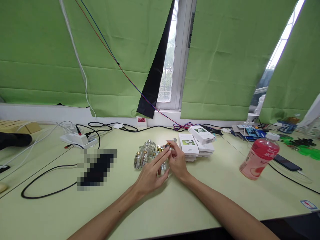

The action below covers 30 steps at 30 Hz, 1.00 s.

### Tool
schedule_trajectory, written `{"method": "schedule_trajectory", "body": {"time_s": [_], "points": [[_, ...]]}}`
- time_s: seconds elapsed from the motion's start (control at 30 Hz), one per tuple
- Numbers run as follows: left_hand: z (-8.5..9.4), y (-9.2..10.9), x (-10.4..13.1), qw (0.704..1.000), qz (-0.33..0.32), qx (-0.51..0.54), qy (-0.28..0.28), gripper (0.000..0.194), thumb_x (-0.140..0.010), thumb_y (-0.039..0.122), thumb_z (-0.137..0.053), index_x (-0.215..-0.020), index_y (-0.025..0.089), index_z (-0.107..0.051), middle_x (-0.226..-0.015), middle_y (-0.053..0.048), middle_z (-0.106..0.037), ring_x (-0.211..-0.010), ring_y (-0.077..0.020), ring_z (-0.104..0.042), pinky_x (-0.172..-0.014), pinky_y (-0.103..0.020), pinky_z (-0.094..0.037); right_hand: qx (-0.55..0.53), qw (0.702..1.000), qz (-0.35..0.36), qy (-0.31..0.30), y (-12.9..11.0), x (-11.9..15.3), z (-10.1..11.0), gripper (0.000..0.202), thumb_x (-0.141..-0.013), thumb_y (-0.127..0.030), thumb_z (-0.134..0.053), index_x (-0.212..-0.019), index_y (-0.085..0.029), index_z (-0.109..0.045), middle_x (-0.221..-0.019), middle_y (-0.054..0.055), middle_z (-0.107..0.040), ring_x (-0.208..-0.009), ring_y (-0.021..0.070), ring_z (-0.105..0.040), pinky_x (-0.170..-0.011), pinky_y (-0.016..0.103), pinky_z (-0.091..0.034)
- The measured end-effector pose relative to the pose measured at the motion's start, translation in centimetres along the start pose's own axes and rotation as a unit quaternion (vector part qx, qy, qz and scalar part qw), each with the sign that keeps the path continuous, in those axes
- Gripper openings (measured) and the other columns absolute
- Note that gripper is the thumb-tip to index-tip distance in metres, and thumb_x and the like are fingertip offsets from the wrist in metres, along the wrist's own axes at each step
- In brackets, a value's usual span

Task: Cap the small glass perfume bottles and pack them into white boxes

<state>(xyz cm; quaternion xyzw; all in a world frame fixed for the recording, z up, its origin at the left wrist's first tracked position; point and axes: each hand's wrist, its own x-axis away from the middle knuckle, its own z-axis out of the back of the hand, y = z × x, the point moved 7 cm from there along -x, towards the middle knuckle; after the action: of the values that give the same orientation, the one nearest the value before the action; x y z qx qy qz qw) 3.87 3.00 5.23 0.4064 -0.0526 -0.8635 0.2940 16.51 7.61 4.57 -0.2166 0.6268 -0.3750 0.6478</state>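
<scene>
over at three o'clock, a white-capped bottle (257, 158) has red drink (270, 145) in it; white boxes (188, 145) at two. dead centre, right hand (178, 160) pinches a small part (167, 146); left hand (152, 173) close in, can't tell its grip.

Left hand (152, 173) and right hand (178, 161) are bare, a spot (119, 211) marking the left forearm (107, 217)

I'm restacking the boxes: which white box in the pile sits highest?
The pile's rearmost white box, lying askew on the right-hand stack; the left-hand boxes sit lower.
</scene>
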Motion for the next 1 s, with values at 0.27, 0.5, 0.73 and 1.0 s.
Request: {"method": "schedule_trajectory", "body": {"time_s": [0.27,0.5,0.73,1.0], "points": [[1.7,1.3,0.3,0.988,-0.076,-0.005,0.133,0.039,-0.092,0.011,-0.057,-0.129,0.025,-0.059,-0.132,-0.013,-0.069,-0.043,-0.0008,-0.05,-0.045,-0.018,-0.051,-0.013,1.0,-0.021,0.013,0.3,0.0,0.0,0.033,-0.097,-0.039,-0.053,-0.122,-0.019,-0.061,-0.091,0.005,-0.07,-0.063,0.0139,-0.063,-0.06,0.026,-0.053],[2.3,1.0,0.3,0.985,-0.041,-0.008,0.168,0.02,-0.093,0.011,-0.054,-0.109,0.02,-0.062,-0.106,-0.007,-0.072,-0.048,-0.0026,-0.049,-0.046,-0.018,-0.049,0.002,0.999,-0.016,0.046,0.2,0.0,0.3,0.035,-0.098,-0.043,-0.055,-0.121,-0.018,-0.062,-0.096,0.007,-0.071,-0.057,0.0112,-0.055,-0.056,0.026,-0.049],[2.7,1.1,0.1,0.984,-0.01,-0.014,0.178,0.029,-0.095,0.013,-0.053,-0.122,0.022,-0.054,-0.1,-0.003,-0.069,-0.046,-0.0018,-0.049,-0.047,-0.017,-0.048,-0.003,0.999,0.008,0.045,-0.3,0.0,0.3,0.033,-0.098,-0.039,-0.054,-0.123,-0.019,-0.063,-0.113,0.01,-0.071,-0.063,0.0126,-0.06,-0.061,0.028,-0.053],[1.8,0.1,0.2,0.992,0.026,0.004,0.126,0.041,-0.097,0.017,-0.051,-0.136,0.029,-0.054,-0.117,-0.008,-0.064,-0.048,-0.0027,-0.049,-0.049,-0.02,-0.052,0.043,0.997,0.064,0.03,-0.9,0.2,0.0,0.029,-0.098,-0.027,-0.049,-0.121,-0.02,-0.064,-0.116,0.011,-0.071,-0.076,0.0162,-0.065,-0.067,0.031,-0.054]]}}
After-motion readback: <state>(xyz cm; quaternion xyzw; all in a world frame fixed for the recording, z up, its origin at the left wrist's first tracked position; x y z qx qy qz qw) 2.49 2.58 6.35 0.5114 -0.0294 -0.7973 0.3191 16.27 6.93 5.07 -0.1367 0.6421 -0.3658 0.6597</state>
